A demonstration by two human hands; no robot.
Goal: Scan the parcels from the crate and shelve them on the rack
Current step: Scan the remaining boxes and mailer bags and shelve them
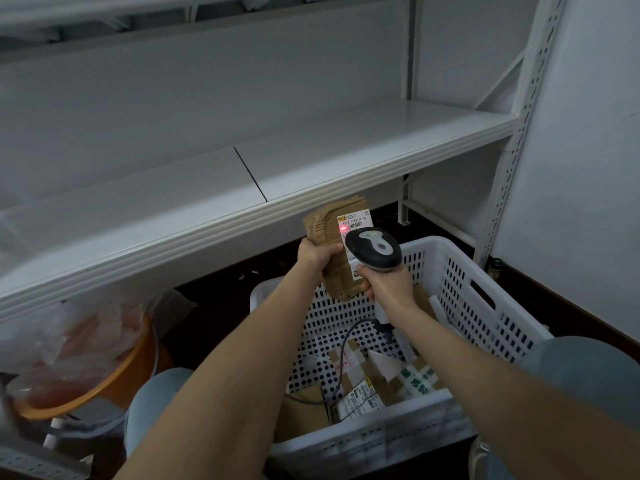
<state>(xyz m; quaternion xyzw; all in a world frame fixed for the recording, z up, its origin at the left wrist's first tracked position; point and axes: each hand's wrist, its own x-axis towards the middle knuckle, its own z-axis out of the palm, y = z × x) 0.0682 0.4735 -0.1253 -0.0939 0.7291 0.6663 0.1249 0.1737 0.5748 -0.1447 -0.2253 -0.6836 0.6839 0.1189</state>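
Observation:
My left hand [316,255] grips a brown taped parcel [332,223] upright above the white perforated crate [460,285]. A white label faces me on the parcel, with a red scan dot on its barcode. My right hand [388,284] holds a black and grey barcode scanner [375,249] right in front of the label; its cable hangs down into the crate. Several more labelled cardboard parcels [360,396] lie at the crate's bottom. The white rack shelf [311,161] runs just behind and above the parcel, bare.
An orange basin [114,382] with a crumpled clear plastic bag [62,344] sits on the floor at the left under the shelf. The rack's perforated upright [512,161] stands at the right by a white wall. My knee [152,400] is beside the crate.

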